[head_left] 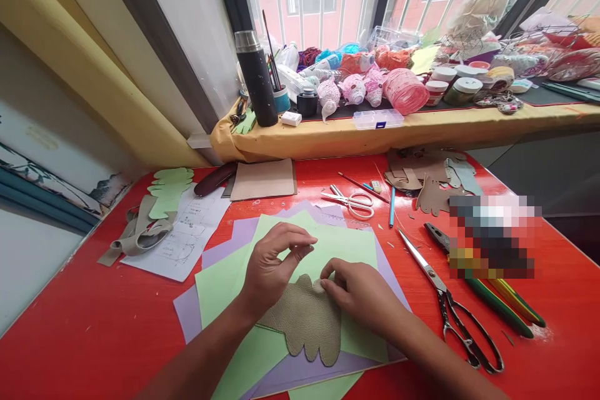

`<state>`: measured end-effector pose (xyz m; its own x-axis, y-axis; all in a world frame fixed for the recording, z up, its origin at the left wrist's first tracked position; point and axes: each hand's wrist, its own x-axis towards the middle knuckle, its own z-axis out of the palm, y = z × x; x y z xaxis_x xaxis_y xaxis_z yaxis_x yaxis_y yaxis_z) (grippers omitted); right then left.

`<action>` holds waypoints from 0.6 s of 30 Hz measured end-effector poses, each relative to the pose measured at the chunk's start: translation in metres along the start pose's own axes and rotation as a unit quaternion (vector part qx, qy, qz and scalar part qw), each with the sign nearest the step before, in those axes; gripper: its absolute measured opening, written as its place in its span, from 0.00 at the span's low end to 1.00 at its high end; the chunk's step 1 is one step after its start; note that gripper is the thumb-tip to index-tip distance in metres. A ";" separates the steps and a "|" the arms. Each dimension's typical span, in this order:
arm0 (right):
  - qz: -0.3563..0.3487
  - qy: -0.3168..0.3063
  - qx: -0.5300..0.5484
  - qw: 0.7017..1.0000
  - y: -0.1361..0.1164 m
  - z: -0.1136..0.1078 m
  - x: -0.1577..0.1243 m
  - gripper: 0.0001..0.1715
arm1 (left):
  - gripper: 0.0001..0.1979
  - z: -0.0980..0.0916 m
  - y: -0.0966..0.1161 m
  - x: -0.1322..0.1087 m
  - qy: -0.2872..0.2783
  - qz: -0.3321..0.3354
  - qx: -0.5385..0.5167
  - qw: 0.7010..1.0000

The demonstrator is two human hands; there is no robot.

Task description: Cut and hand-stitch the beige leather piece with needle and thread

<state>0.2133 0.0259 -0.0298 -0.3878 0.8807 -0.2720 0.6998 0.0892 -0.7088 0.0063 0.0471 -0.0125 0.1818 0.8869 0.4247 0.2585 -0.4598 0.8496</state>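
Note:
A hand-shaped piece of olive-grey leather (315,319) with scalloped lobes lies on green and purple paper sheets in front of me. My left hand (276,262) is raised above its upper left edge, thumb and index finger drawn together in a pinch. Something tiny may be between those fingertips, but I cannot make it out. At the upper right edge of the leather, my right hand (349,284) pinches a small pale rounded piece (319,286). Whether this piece is joined to the leather cannot be seen.
Right of the papers lie large shears (440,287) and green-yellow handled pliers (487,294). White scissors (354,201), a blue pen (392,207) and leather scraps (426,178) are farther back. A black thermos (257,78) stands on the cluttered windowsill. Written paper (192,237) lies left.

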 end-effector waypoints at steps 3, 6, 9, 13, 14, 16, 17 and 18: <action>-0.001 0.009 0.007 1.000 0.001 0.000 0.000 0.06 | 0.09 0.000 -0.003 -0.001 -0.008 -0.005 0.006 1.000; 0.002 0.012 0.051 0.999 0.003 -0.002 0.000 0.06 | 0.09 -0.001 -0.007 -0.002 -0.010 -0.007 0.019 1.000; 0.024 0.027 0.130 0.991 0.009 -0.009 0.001 0.08 | 0.08 -0.003 -0.012 -0.003 -0.003 -0.011 0.031 0.999; 0.032 0.104 0.149 0.983 0.019 -0.030 0.003 0.11 | 0.04 -0.006 -0.015 -0.002 0.013 -0.027 0.034 0.999; 0.028 0.124 0.132 0.983 0.022 -0.037 0.004 0.11 | 0.03 -0.006 -0.016 -0.002 0.017 -0.031 0.032 0.999; 0.026 0.159 0.067 0.985 0.027 -0.055 0.006 0.12 | 0.03 -0.006 -0.015 -0.002 0.022 -0.038 0.028 0.999; 0.032 0.174 0.020 0.984 0.029 -0.064 0.008 0.12 | 0.03 -0.006 -0.015 -0.002 0.022 -0.041 0.026 0.999; 0.043 0.187 -0.030 0.981 0.032 -0.075 0.010 0.12 | 0.03 -0.006 -0.014 -0.002 0.022 -0.044 0.026 0.998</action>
<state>0.2767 0.0721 -0.0064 -0.0873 0.9942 -0.0632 0.7585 0.0252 -0.6512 -0.0034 0.0524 -0.0234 0.1151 0.9249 0.3624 0.3202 -0.3799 0.8678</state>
